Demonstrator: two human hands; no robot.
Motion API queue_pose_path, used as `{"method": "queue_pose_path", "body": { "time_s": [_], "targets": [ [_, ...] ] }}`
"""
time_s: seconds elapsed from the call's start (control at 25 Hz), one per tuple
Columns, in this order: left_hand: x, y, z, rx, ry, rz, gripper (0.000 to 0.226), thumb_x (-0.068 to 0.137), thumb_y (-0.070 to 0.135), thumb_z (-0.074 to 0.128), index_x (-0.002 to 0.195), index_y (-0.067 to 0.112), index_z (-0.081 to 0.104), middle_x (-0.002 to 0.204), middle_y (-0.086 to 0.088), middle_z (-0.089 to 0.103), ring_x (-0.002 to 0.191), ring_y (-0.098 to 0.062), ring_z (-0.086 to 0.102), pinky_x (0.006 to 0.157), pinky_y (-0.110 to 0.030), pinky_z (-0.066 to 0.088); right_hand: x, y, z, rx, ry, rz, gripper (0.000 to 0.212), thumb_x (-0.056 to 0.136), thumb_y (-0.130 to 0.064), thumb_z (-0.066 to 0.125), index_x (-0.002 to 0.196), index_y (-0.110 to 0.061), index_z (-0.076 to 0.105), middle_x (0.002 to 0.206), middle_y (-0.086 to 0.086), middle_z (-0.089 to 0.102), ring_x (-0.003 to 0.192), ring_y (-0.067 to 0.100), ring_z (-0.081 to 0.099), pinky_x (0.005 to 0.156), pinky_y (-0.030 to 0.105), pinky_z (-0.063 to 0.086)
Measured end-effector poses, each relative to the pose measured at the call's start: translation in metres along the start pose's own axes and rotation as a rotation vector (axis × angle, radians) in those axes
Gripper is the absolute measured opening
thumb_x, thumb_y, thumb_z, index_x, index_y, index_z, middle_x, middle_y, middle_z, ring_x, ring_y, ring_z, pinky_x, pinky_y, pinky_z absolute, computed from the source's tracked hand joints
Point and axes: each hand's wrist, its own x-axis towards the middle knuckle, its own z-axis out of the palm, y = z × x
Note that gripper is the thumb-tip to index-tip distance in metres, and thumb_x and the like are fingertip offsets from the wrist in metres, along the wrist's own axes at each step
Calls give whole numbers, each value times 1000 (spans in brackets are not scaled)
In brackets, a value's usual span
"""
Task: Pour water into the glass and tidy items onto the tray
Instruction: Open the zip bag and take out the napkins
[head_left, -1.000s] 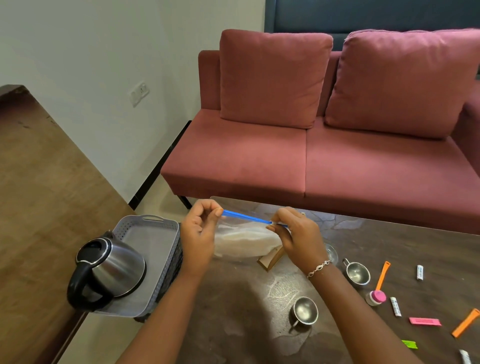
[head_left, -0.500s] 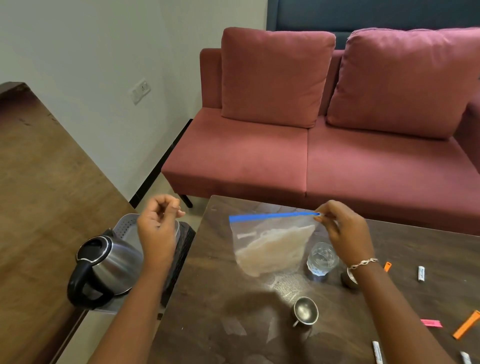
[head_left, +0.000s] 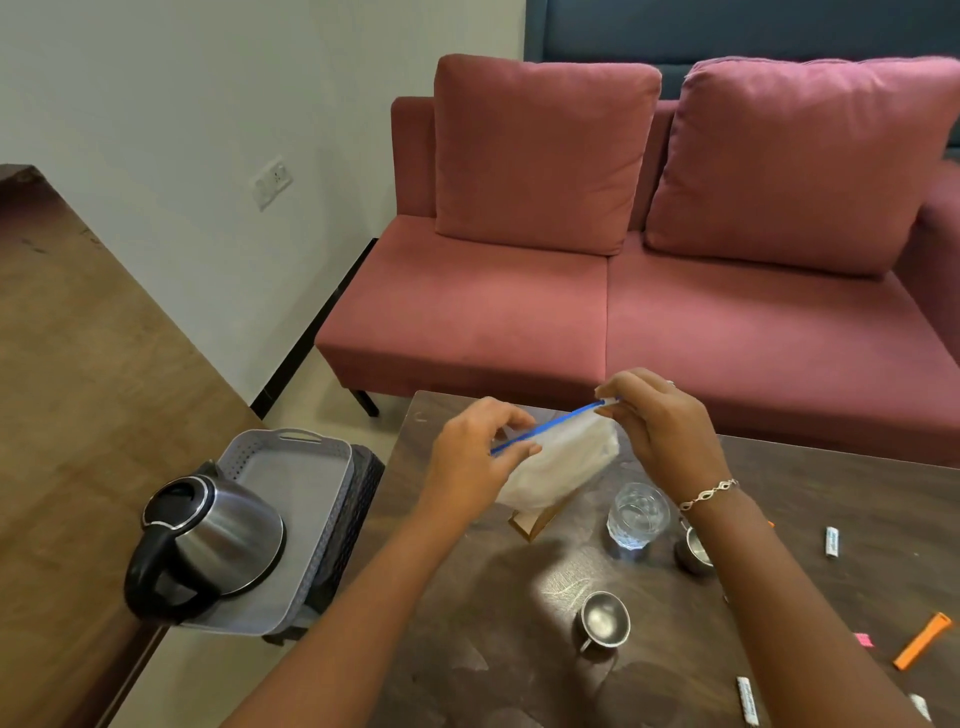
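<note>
Both hands hold a clear zip bag (head_left: 558, 462) with a blue seal strip above the dark table (head_left: 467, 649). My left hand (head_left: 475, 460) pinches the strip's near end and my right hand (head_left: 660, 426) pinches its far end. White contents fill the bag. A glass (head_left: 636, 514) with water stands on the table below my right wrist. The steel kettle (head_left: 218, 538) with a black handle sits in the grey tray (head_left: 306, 470) at the left, on a dark stool.
Two small steel cups (head_left: 602, 621) (head_left: 693, 548) stand on the table near the glass. A wooden piece (head_left: 535, 519) lies under the bag. Sachets (head_left: 831, 540), an orange clip (head_left: 922, 639) and a pink one lie at the right. A red sofa (head_left: 597, 312) stands beyond.
My left hand, which had let go and drawn back toward the tray, has returned and gripped the bag's strip. The bag hung from my right hand alone and is now tilted between both.
</note>
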Motion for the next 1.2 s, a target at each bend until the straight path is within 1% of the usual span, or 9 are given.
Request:
{"method": "queue_pose_path", "body": {
  "time_s": [0.16,0.24,0.32,0.36,0.48,0.68,0.84,0.96,1.2],
  "targets": [
    [0,-3,3,60,101,-19,3,77,8,69,78,10,68,75,3,62,68,-14,57,62,-32,50,1,-5,7,117,14,89,17,81,-22,58,88,-7,63,89,5,66,72,22,63,66,25,48],
    [-3,-5,5,62,155,-50,7,77,3,66,75,9,66,72,3,60,65,-12,55,59,-26,48,-4,-10,10,214,41,273,22,79,-12,67,100,-8,60,97,3,62,85,18,61,77,28,49],
    [-8,-5,6,59,189,-85,9,77,0,63,74,8,65,71,5,57,62,-6,51,57,-14,41,-14,-17,16,293,89,446,14,79,-8,67,92,-11,61,89,2,61,82,16,59,75,26,48],
    [-11,-5,6,56,200,-100,9,78,-1,63,75,8,65,71,5,57,63,-5,51,56,-13,41,-19,-23,19,413,51,538,6,81,-6,64,83,-11,62,81,2,62,76,17,59,71,27,48],
    [-20,-4,10,42,187,-108,8,81,1,61,82,7,66,76,1,63,67,-8,55,60,-13,44,-29,-46,31,837,-205,773,14,86,-7,59,73,-9,64,71,7,64,67,17,61,63,23,52],
    [-30,-2,17,45,194,-69,15,83,7,59,94,12,69,81,-1,72,72,-10,61,62,-20,47,-25,-63,40,1006,-170,889,15,86,-8,58,75,-6,67,72,11,66,67,18,64,62,21,54],
    [-33,-4,19,55,190,-74,25,81,1,59,100,14,69,87,-2,74,80,-10,63,66,-19,48,-22,-65,40,1023,-163,936,19,85,-3,57,69,-7,66,68,11,65,63,19,63,58,20,54],
    [-35,-2,19,64,136,-95,27,83,5,61,106,17,68,90,0,74,75,-10,66,60,-17,49,-22,-66,38,1035,-158,952,21,84,2,55,68,-7,65,67,12,65,60,17,62,55,18,54],
    [-33,1,18,34,88,-120,24,88,14,57,110,18,66,94,1,73,76,-10,66,63,-27,56,-22,-63,35,1055,-148,956,20,83,4,55,69,-6,66,69,15,65,62,19,62,57,20,56]
  ]
}}
